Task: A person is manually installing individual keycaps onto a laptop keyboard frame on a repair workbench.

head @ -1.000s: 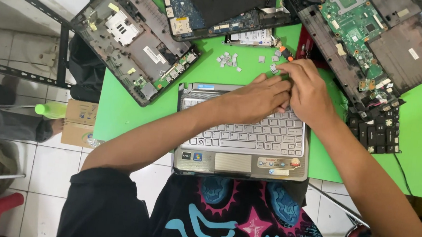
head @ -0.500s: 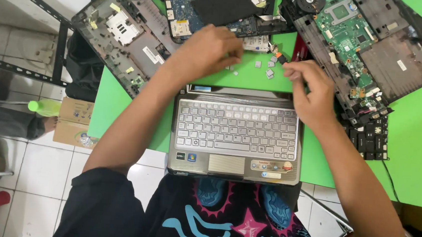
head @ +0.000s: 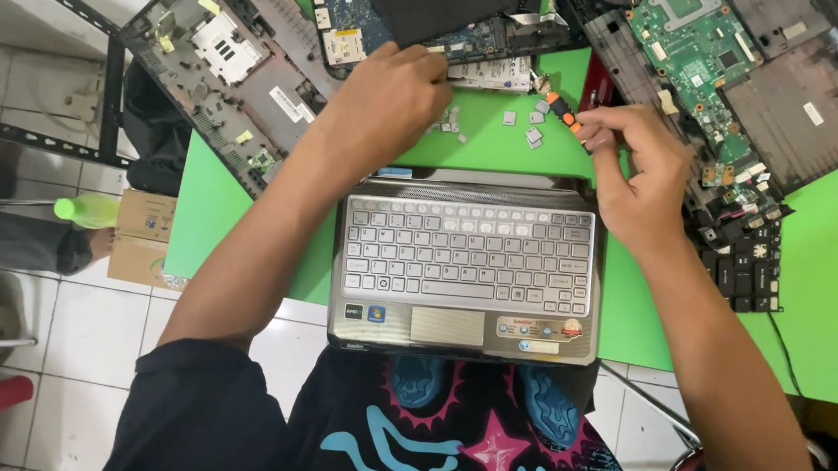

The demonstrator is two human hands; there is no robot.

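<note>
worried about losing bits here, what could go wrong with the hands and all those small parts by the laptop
1. The small loose parts lie scattered on the green table right beside the left hand; a sweep of that hand could well knock them away.
2. The right hand holds an orange-tipped screwdriver just above the silver laptop; a slip might scratch its keyboard.
3. The laptop overhangs the table edge toward the lap, so it may tip.

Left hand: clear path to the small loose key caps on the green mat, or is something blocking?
Probably yes. The left hand rests right beside the loose key caps on the green mat, with bare mat between them. The right hand, holding an orange-tipped tool, stays off to the other side.
</note>
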